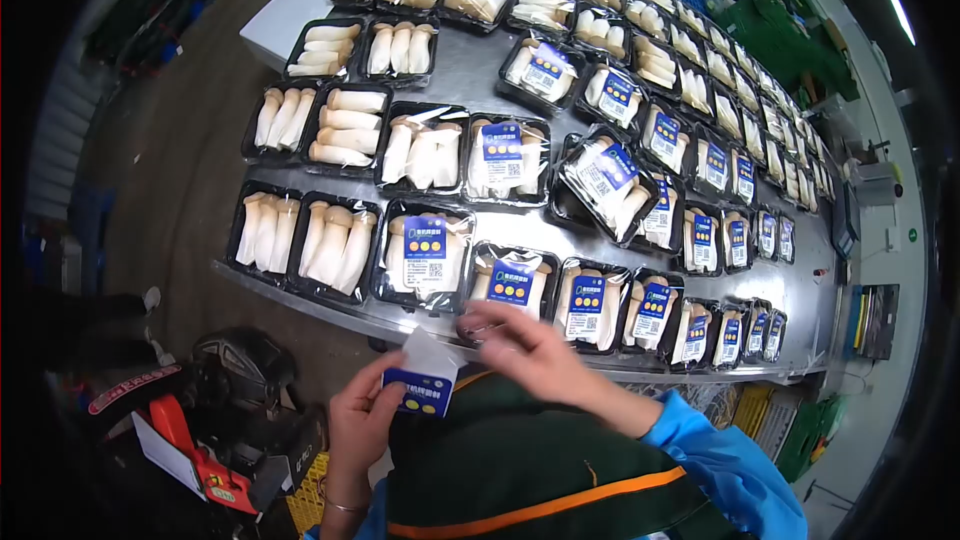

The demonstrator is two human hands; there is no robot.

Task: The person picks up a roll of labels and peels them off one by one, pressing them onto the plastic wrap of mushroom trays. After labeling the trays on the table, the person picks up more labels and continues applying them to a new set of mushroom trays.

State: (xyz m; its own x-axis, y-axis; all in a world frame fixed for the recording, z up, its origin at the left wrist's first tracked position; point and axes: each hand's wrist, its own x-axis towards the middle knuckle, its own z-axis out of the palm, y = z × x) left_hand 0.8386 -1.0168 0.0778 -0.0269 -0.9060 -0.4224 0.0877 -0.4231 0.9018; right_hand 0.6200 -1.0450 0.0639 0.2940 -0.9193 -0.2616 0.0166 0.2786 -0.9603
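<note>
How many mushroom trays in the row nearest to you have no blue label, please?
2: the end tray at the row's far left and the neighbouring tray on its right.
</note>
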